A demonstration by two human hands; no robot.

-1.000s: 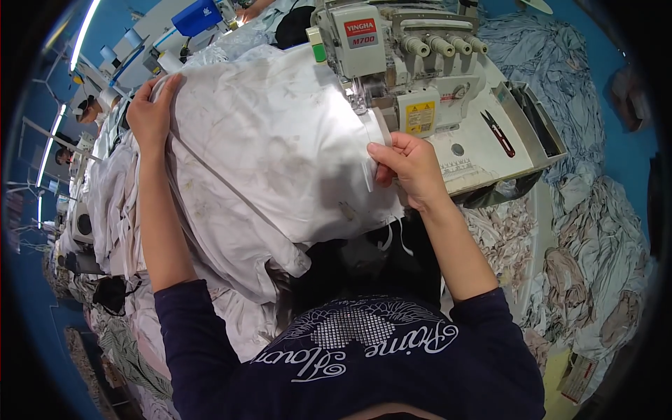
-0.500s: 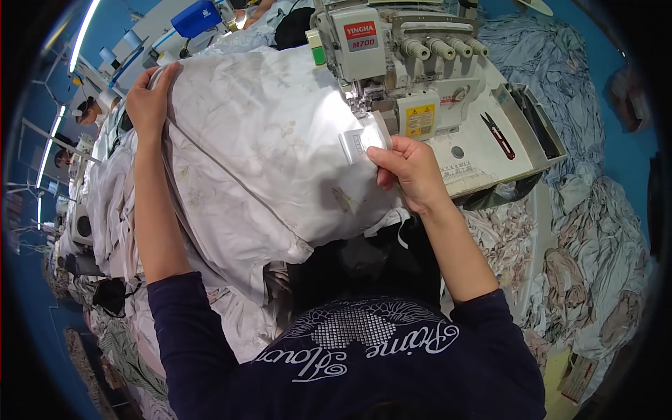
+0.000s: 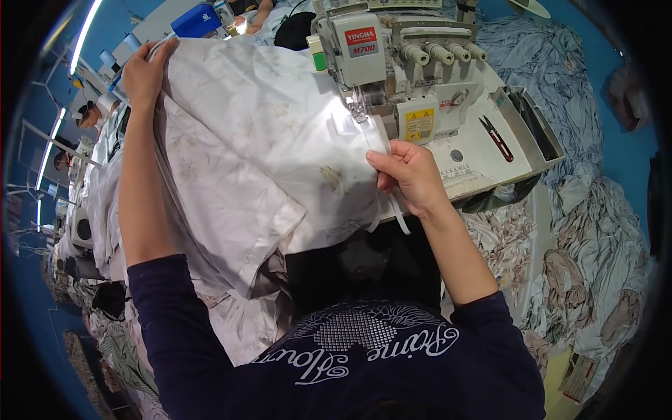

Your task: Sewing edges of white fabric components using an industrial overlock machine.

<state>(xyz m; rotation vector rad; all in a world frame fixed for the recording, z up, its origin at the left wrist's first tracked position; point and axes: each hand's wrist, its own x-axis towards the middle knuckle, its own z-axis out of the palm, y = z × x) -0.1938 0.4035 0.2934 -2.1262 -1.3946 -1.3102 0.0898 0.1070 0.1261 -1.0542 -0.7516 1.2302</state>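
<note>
Since a second ago the left hand point(image 3: 143, 73) has climbed up and away along the far left edge of the sheet point(image 3: 245, 140), and the right hand point(image 3: 409, 175) has edged closer to the presser foot point(image 3: 360, 112), so the white cloth now lies stretched flatter across the bench point(image 3: 483, 147) between them. The left hand is closed over the sheet's far corner, fingers curled around the edge, arm fully extended. The right hand pinches the near edge of the sheet just below and right of the foot, thumb on top, fingers folded under; a narrow white strip point(image 3: 399, 213) hangs down from that grip. The sheet, pale with a faint leafy print, covers most of the bench left of the sewing machine point(image 3: 399, 63), its near side drooping off the front edge toward the person's lap, and its right edge sits at the needle under the machine's lamp. Judging from the taut spread, the edge looks lined up for feeding through the foot, with the left hand holding tension. A pair of snips point(image 3: 495, 136) lies on the bench right of the machine, untouched. Heaps of printed cloth point(image 3: 595, 238) pile up at the right, and more at the lower left.
</note>
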